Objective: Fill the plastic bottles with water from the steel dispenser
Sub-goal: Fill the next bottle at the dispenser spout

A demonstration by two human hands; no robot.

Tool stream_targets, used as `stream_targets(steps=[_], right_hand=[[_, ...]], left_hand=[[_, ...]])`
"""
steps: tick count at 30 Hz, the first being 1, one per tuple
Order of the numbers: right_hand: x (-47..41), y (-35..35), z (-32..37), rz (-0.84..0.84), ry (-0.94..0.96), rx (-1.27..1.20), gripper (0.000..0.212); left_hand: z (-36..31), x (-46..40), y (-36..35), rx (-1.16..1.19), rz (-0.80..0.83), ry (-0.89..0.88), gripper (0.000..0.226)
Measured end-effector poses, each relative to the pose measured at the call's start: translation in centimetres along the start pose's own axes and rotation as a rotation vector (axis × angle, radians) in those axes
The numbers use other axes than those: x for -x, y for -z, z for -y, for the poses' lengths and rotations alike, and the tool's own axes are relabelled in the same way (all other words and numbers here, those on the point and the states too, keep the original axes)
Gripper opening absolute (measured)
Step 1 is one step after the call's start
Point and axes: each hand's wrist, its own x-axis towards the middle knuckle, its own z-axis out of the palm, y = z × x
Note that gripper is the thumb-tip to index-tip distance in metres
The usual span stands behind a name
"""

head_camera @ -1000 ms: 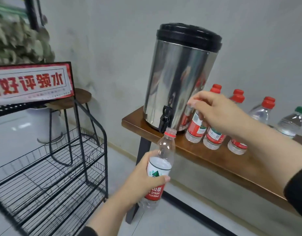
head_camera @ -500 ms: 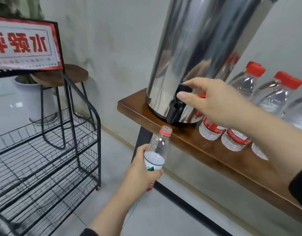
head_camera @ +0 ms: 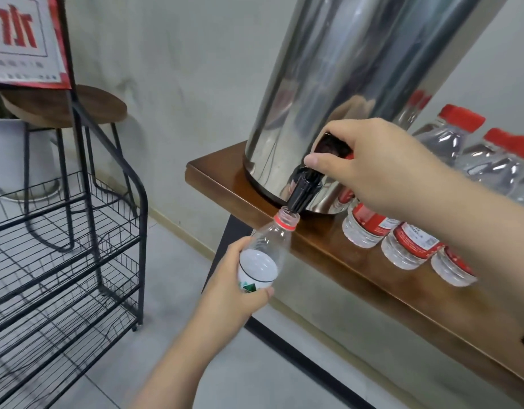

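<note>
Steel dispenser (head_camera: 337,93) at the shelf's (head_camera: 213,175) left end, your bottle under its tap.
Your left hand (head_camera: 234,287) wraps the uncapped plastic bottle (head_camera: 268,249), its mouth just below the black tap (head_camera: 303,193). Your right hand (head_camera: 370,163) curls around the tap lever. Capped bottles (head_camera: 408,246) stand along the shelf's front edge.

Grey wall (head_camera: 178,69), tiled floor (head_camera: 172,364); wire rack (head_camera: 77,261), stool (head_camera: 74,107)

You face a dispenser (head_camera: 337,93) of mirror-bright polished steel with a glossy black plastic tap (head_camera: 303,191). Your bottle (head_camera: 265,255) is clear, ribbed plastic with a paper-like label. The counter (head_camera: 328,246) is varnished dark wood; the rack (head_camera: 63,261) is matt black wire.
</note>
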Motion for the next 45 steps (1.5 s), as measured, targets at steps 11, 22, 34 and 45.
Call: stream_targets(steps=[11, 22, 34, 45], right_hand=[[2.4, -3.1, -0.2, -0.315, 0.121, 0.038, 0.023], [6.8, -7.4, -2.4, -0.41, -0.051, -0.399, 0.031], [4.1, -11.6, -5.2, -0.223, -0.135, -0.573, 0.035], [3.4, -12.5, -6.7, -0.226, -0.206, -0.736, 0.04]], left_hand=[[0.1, -0.2, -0.6, 0.015, 0.021, -0.009, 0.074], [0.5, -0.1, -0.2, 0.027, 0.033, 0.023, 0.075], [1.9, -0.4, -0.5, 0.042, 0.058, 0.056, 0.076], [2.5, -0.3, -0.4, 0.013, 0.059, 0.071, 0.075]])
